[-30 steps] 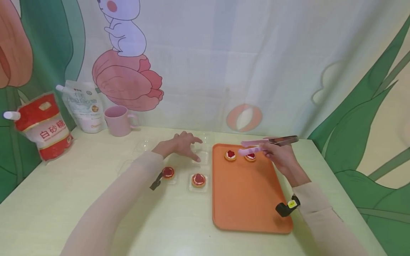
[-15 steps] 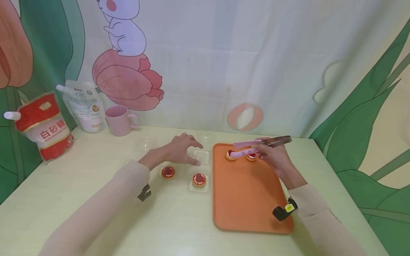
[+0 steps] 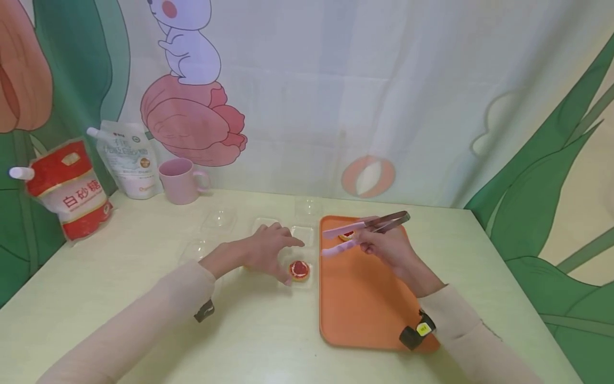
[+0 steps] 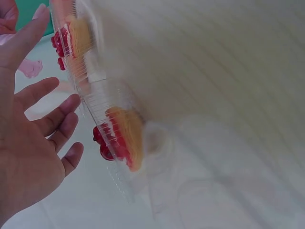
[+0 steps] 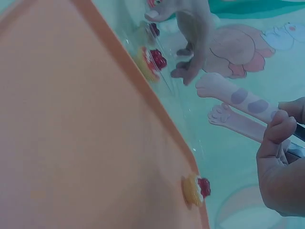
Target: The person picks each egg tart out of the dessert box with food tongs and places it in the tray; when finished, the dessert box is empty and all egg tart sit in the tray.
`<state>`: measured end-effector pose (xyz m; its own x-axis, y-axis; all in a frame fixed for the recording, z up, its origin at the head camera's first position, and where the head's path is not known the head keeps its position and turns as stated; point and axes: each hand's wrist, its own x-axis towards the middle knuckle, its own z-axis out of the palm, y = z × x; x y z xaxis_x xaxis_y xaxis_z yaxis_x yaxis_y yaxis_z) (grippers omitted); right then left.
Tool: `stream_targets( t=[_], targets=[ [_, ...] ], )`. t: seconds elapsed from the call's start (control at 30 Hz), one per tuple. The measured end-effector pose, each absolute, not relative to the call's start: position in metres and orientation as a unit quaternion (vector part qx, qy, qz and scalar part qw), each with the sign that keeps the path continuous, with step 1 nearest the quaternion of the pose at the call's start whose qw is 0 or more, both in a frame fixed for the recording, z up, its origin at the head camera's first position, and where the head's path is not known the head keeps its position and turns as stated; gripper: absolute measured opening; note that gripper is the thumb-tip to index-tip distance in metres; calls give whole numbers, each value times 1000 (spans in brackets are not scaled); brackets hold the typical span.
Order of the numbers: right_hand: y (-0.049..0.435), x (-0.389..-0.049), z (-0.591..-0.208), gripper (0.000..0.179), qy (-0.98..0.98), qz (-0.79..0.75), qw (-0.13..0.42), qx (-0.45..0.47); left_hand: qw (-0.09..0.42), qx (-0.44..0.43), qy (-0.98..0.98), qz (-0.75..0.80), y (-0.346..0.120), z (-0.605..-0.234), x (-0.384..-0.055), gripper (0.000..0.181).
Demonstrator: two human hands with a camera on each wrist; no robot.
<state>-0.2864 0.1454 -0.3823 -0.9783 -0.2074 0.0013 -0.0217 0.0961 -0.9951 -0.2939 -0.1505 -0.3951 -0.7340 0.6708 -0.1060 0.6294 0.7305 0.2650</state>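
Note:
My right hand (image 3: 386, 248) grips a pair of tongs (image 3: 384, 223) with pink, paw-shaped tips, held over the left side of the orange tray (image 3: 369, 298). The tips stand apart with nothing between them. Partly behind the tongs, a small tart (image 3: 346, 236) with red topping lies on the tray. My left hand (image 3: 268, 248) hovers with thumb and fingers spread, its thumb close to another red-topped tart (image 3: 299, 270) in a clear plastic box. A boxed tart (image 4: 121, 138) shows beside the fingers in the left wrist view; in the head view the left hand mostly hides one.
Several clear plastic boxes, one a domed container (image 3: 219, 217), stand left of the tray. At the back left are a pink mug (image 3: 177, 181), a white pouch (image 3: 127, 160) and a red sugar bag (image 3: 69, 192). A printed curtain (image 3: 297, 106) hangs behind the table.
My right hand has moved left with the tongs across the tray, covering the right-hand tart. My left hand has come nearer, from the back boxes to beside the front tart.

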Motion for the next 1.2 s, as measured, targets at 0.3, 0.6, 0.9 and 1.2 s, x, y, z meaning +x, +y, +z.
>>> stream_targets(
  t=[0.3,0.6,0.9,1.2],
  targets=[
    [122,-267,-382,37,783,-607,77,-111,122,338,928,98,-150,-398,-290,85],
    [104,-262,-389,33,803,-581,81,-105,133,331,927,117,-148,-397,-289,77],
    [93,-263,-399,25,809,-567,60,-142,138,324,928,122,-146,-396,-290,76],
    [87,-266,-403,27,813,-560,80,-138,132,327,929,114,-144,-396,-290,76]
  ],
)
